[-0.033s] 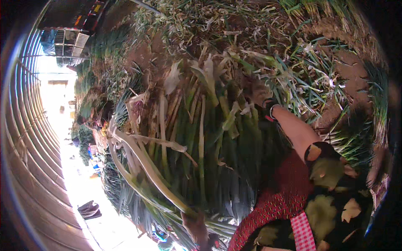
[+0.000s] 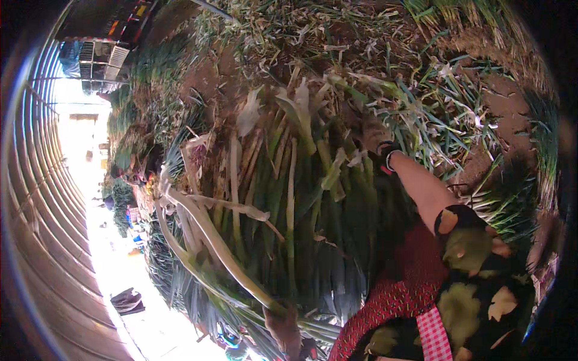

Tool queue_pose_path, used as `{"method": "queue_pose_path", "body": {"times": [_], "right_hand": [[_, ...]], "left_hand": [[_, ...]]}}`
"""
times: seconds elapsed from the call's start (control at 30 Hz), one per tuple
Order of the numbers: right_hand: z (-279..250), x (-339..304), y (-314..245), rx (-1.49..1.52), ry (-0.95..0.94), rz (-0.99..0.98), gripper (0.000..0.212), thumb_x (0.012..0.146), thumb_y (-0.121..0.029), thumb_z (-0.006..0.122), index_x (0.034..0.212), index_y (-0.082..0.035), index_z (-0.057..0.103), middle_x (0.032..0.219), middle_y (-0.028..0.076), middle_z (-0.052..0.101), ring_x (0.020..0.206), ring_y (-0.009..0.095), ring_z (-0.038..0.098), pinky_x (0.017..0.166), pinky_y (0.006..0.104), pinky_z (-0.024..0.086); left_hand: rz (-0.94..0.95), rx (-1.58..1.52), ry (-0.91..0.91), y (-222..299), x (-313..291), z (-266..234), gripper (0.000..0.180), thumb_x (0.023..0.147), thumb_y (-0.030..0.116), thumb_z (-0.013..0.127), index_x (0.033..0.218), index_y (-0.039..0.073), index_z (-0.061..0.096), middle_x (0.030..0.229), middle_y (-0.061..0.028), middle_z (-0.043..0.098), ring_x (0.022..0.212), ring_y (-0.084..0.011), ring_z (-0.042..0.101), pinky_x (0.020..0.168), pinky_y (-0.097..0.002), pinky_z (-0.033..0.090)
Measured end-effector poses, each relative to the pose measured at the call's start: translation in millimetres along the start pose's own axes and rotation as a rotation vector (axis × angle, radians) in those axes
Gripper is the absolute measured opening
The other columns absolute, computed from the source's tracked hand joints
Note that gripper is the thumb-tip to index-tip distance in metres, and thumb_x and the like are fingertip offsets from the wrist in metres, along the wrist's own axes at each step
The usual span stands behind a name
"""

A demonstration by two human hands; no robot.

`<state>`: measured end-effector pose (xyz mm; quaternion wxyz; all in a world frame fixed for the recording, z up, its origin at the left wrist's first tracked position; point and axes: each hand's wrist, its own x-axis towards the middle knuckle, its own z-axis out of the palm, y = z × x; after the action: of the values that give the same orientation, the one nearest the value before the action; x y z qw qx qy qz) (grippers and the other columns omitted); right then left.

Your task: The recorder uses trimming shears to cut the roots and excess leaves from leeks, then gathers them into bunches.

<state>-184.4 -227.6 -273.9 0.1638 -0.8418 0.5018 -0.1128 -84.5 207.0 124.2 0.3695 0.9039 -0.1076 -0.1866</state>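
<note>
At the bottom middle, my left hand (image 2: 283,332) is closed round a long green onion (image 2: 226,253), whose pale stalk slants up to the left. A large pile of green onions (image 2: 301,222) fills the middle, its leaves spread toward me. My right arm reaches across the right side of this pile. In deep shade at its far right edge is my right hand (image 2: 372,131), beside loose pale leaves; its fingers are too dim to make out. Limp, peeled outer leaves (image 2: 295,108) lie over the far ends of the stalks.
Trimmed leaves and scraps (image 2: 433,102) litter the brown ground beyond the pile. More onion bundles (image 2: 503,210) lie at the right. On the left run a ribbed curved wall (image 2: 54,240) and a sunlit strip with a dark cloth (image 2: 127,301). A truck (image 2: 105,36) stands far left.
Hardly anything differs. My left hand has shifted very slightly, still closed round the green onion; my right hand stays at the pile's far right edge.
</note>
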Motion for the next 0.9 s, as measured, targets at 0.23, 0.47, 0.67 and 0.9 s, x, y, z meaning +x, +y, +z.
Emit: {"method": "queue_pose_path", "body": {"times": [0.23,0.47,0.67,0.9], "right_hand": [[23,14,9,-0.035,-0.176,0.044,0.067,0.089,-0.038,0.058,0.144,-0.008,0.035,0.129,0.024,0.05,0.108,0.038,0.057,0.09,0.0469,0.047],[-13,-30,36,0.165,-0.294,0.021,0.072,0.093,-0.036,0.054,0.153,-0.011,0.024,0.144,0.027,0.042,0.122,0.04,0.054,0.102,0.0472,0.044],[-158,-126,-123,1.333,-0.785,-0.379,0.063,0.094,-0.029,0.06,0.146,-0.001,0.038,0.144,0.015,0.048,0.127,0.027,0.051,0.104,0.0414,0.044],[-242,-175,-281,1.482,-1.195,-0.062,0.043,0.095,-0.026,0.065,0.128,0.0,0.056,0.108,0.01,0.064,0.094,0.017,0.063,0.081,0.033,0.052]], "left_hand": [[-0.007,0.2,-0.159,-29,7,23,0.034,0.076,0.017,0.077,0.1,0.001,0.058,0.076,-0.0098,0.06,0.067,-0.0211,0.056,0.064,-0.0348,0.046],[0.078,0.238,-0.27,-12,9,51,0.034,0.08,0.021,0.076,0.099,0.0,0.057,0.079,-0.0137,0.062,0.07,-0.0276,0.059,0.065,-0.039,0.047],[0.077,0.343,-0.341,3,13,46,0.038,0.087,0.033,0.069,0.113,0.009,0.055,0.09,-0.0185,0.066,0.085,-0.037,0.066,0.069,-0.045,0.05],[0.308,0.424,-0.342,15,16,13,0.04,0.088,0.035,0.067,0.117,0.01,0.057,0.108,-0.0191,0.065,0.096,-0.0391,0.065,0.078,-0.0468,0.052]]}}
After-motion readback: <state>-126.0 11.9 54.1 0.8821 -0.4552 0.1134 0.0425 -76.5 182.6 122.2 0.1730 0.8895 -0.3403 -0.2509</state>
